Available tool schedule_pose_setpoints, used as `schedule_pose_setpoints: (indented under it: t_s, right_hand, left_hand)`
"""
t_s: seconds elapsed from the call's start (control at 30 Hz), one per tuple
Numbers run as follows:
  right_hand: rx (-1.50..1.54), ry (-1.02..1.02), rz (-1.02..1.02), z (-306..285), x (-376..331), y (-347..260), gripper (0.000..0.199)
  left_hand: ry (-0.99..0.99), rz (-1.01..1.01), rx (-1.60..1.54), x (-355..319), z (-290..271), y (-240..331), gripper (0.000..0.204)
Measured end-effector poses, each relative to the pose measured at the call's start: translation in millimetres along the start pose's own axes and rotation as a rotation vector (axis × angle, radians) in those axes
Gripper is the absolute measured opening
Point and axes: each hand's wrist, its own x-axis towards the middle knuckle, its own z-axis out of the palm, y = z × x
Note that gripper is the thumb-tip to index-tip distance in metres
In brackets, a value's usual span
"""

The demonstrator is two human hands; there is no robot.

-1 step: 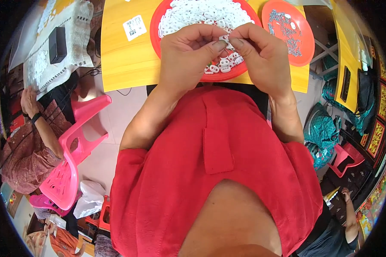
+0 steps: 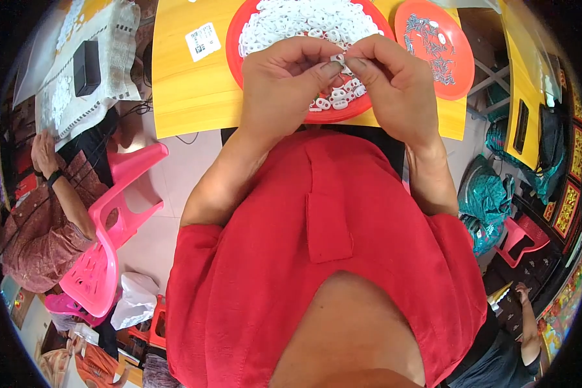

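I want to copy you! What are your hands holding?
Both hands pinch one small white plastic piece by its edges between fingertips, above the red round tray.

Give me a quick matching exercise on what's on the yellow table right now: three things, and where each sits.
Things:
1. Large red tray of white plastic pieces
2. Small orange-red plate of little metal parts
3. White label

Places:
A. Flat on the yellow table, left of the tray
B. Right end of the table
C. Directly beyond the left hand and right hand

Pairs: 1-C, 2-B, 3-A
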Motion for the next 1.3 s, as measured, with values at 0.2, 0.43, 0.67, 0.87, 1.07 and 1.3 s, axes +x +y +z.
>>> schedule_pose_setpoints:
  t_s: [0.2,0.43,0.67,0.87,1.07,1.3]
  right_hand:
    - [-0.195,0.048,-0.189,5,2,3,0.002]
    - [0.009,0.01,-0.071,8,4,13,0.008]
    - [0.429,0.002,0.192,-4,4,19,0.013]
    - [0.285,-0.013,0.154,-5,1,15,0.014]
    - [0.241,0.009,0.122,2,1,16,0.009]
    - [0.166,0.062,0.025,10,2,17,0.006]
  left_hand:
    - [0.097,0.06,0.124,-2,5,-2,0.01]
    - [0.095,0.056,0.183,2,-1,-7,0.009]
    - [0.057,0.027,-0.073,5,0,-12,0.011]
    - [0.04,0.02,-0.057,3,2,-9,0.012]
    - [0.066,0.017,0.009,1,4,-10,0.011]
    - [0.066,0.018,0.067,1,0,-12,0.013]
